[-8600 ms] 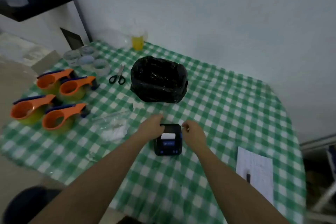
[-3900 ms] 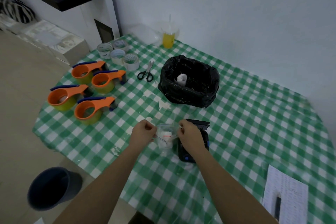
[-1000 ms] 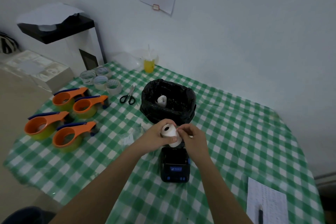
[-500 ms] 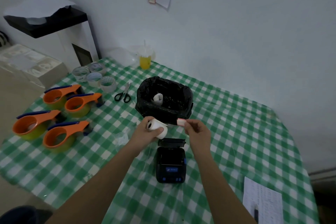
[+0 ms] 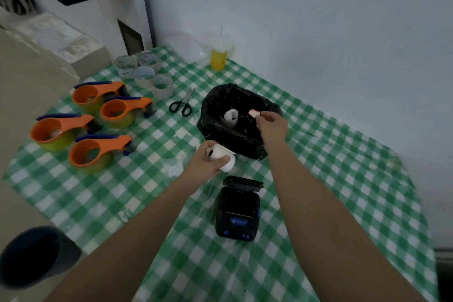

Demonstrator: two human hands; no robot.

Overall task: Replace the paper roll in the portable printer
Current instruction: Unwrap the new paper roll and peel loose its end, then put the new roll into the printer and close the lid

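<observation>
The black portable printer (image 5: 237, 213) lies on the green checked tablecloth with its lid tipped open and its paper bay showing dark. My left hand (image 5: 204, 164) grips a fresh white paper roll (image 5: 223, 157) just above and left of the printer. My right hand (image 5: 270, 125) reaches over the black-lined bin (image 5: 237, 120) and pinches a small white and pink sticker scrap (image 5: 253, 113). An old paper roll (image 5: 231, 117) sits inside the bin.
Several orange tape dispensers (image 5: 98, 127) and clear tape rolls (image 5: 147, 76) fill the left side. Black scissors (image 5: 182, 103) lie left of the bin, a yellow drink cup (image 5: 218, 56) by the wall. A clear plastic wrapper (image 5: 174, 168) lies near my left hand. A dark bucket (image 5: 31, 256) stands below the table.
My right hand pulled the sticker scrap off the roll and carried it away over the bin. My left hand kept the roll and stayed near the printer.
</observation>
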